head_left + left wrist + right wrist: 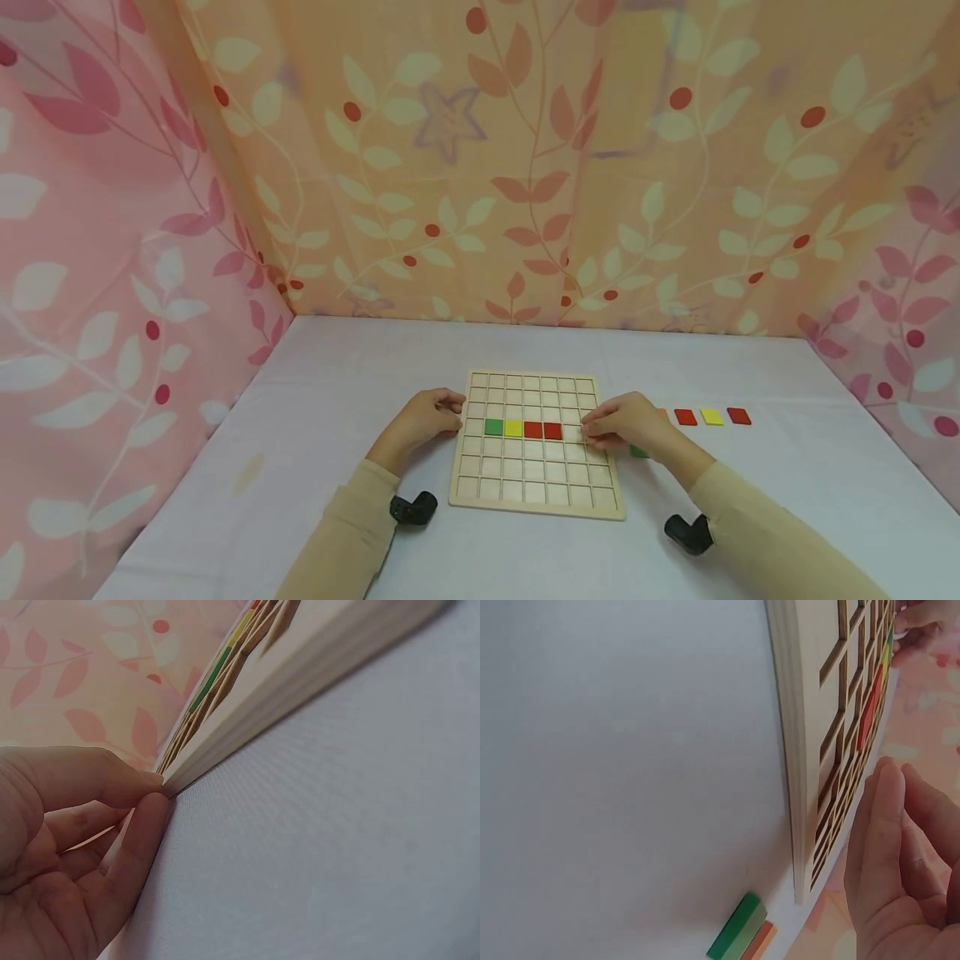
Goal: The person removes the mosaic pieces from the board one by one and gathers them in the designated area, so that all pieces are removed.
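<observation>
A square wooden grid board lies on the table. One of its rows carries a green tile, a yellow tile and two red tiles side by side. My left hand pinches the board's left edge between thumb and finger; the left wrist view shows the fingertips right at that edge. Over the right columns, level with the tile row, is my right hand. Its thumb and fingertips come together in the right wrist view, and I cannot tell whether something small is between them.
Right of the board lie loose tiles: an orange one partly behind the right hand, a red one, a yellow one and another red one. A green tile peeks out below the hand. Patterned curtains enclose the white table.
</observation>
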The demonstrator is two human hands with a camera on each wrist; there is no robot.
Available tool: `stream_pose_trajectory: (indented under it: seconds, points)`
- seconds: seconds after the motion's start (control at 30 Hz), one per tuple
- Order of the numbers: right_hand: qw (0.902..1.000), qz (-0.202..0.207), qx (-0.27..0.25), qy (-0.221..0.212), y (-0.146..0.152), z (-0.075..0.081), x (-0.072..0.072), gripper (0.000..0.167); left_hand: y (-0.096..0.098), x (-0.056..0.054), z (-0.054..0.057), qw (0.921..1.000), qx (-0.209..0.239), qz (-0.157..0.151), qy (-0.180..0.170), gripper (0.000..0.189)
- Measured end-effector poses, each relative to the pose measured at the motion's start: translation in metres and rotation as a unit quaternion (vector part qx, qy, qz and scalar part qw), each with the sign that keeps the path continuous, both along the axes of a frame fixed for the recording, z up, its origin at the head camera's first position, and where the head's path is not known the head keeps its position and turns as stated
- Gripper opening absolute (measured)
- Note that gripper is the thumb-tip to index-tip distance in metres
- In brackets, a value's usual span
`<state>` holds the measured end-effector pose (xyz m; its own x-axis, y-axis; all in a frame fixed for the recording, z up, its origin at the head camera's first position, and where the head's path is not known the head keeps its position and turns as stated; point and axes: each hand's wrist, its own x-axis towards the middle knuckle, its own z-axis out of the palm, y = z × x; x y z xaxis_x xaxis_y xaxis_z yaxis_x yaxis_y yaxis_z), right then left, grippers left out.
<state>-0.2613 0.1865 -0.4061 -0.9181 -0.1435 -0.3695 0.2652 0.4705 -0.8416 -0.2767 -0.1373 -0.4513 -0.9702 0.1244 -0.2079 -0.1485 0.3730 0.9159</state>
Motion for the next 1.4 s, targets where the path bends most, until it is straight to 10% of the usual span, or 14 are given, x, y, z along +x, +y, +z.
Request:
stream_pose_trajectory:
  seconds: [1.4]
  points:
    - [0.9998, -0.007, -0.005, -0.018, -0.033, -0.016, -0.017, 0.016, -0.001, 0.000, 0.000, 1.0000, -0.002, 0.003, 0.002, 0.042]
